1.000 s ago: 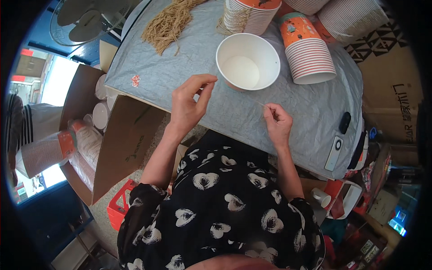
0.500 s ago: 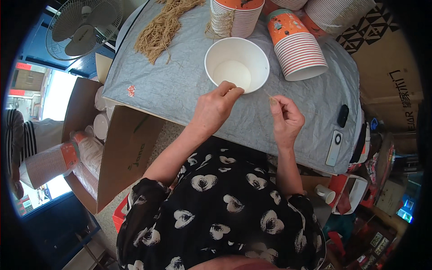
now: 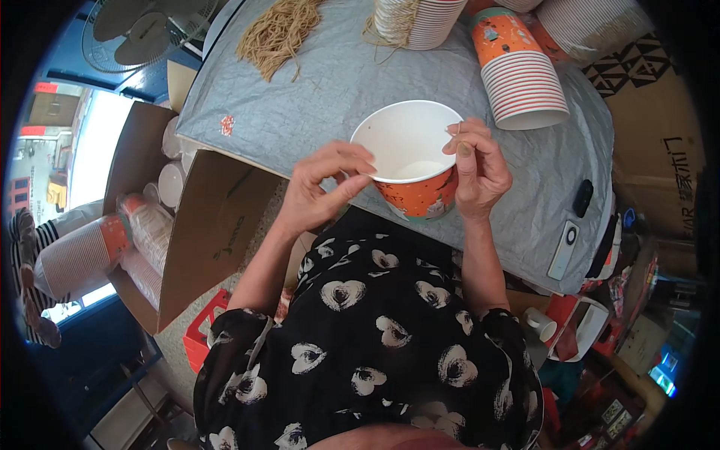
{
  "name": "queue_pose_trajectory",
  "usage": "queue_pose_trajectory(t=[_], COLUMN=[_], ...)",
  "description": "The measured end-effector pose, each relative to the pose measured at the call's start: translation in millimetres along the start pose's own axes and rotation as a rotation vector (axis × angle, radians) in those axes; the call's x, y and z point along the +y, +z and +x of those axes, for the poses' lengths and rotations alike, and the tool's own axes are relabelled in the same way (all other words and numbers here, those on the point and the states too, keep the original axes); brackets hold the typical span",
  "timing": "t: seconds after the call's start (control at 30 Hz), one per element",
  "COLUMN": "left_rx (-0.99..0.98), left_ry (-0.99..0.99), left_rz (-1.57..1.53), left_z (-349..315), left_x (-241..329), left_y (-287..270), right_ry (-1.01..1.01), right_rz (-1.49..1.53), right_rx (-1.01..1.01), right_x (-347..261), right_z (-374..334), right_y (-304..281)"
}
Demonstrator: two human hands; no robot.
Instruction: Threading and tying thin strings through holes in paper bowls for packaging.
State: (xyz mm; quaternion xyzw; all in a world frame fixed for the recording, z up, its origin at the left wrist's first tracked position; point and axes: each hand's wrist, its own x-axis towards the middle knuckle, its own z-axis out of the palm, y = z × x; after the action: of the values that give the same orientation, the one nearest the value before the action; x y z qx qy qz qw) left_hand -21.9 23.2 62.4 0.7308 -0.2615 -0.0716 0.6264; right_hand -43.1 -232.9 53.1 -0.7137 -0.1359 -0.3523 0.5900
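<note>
A large paper cup (image 3: 420, 196), white inside and orange with printed figures outside, stands tilted toward me at the table's near edge. Beside its left rim is my left hand (image 3: 319, 184), fingers apart and slightly blurred, with the thumb tip at the rim. At the right rim, my right hand (image 3: 480, 169) is closed in a pinch. A thin strand seems to show at its fingertips, too fine to make out. Farther back lies a bundle of brown twine (image 3: 279, 37). A stack of cups with twine looped on it (image 3: 420, 22) stands to its right.
Grey sheeting covers the table (image 3: 315, 105). More orange cups (image 3: 521, 86) lie stacked at the back right. A black object (image 3: 583, 198) and a pale flat device (image 3: 562, 251) lie at the right edge. An open carton (image 3: 214, 232) of wrapped cups stands left, near another person's striped sleeve (image 3: 46, 232).
The cup has come nearer and tipped, so its orange outside now shows. My left hand has let go of the near rim and moved left; my right hand has come up to the right rim.
</note>
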Motion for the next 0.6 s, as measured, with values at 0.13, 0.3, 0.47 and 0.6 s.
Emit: queue_pose_trajectory(t=[0.13,0.3,0.47,0.6], left_rx=[0.139,0.024,0.0,0.149], left_ry=[-0.422,-0.53,-0.477,-0.213], left_rz=[0.045,-0.288,-0.085,0.38], left_z=[11.0,36.8,59.2,88.4], left_x=[-14.2,-42.0,-57.2,-40.0], left_y=[-17.9,-7.4,-10.2,-39.3], right_ry=[-0.067,-0.121,0.053,0.36], right_rz=[-0.064,-0.103,-0.06,-0.191], right_rx=[-0.064,-0.139,0.026,0.07], right_x=[-8.0,-23.7,-35.7,-44.5], right_z=[-7.7,-10.4,-8.8,2.8], right_y=[8.7,15.2,17.1,8.0])
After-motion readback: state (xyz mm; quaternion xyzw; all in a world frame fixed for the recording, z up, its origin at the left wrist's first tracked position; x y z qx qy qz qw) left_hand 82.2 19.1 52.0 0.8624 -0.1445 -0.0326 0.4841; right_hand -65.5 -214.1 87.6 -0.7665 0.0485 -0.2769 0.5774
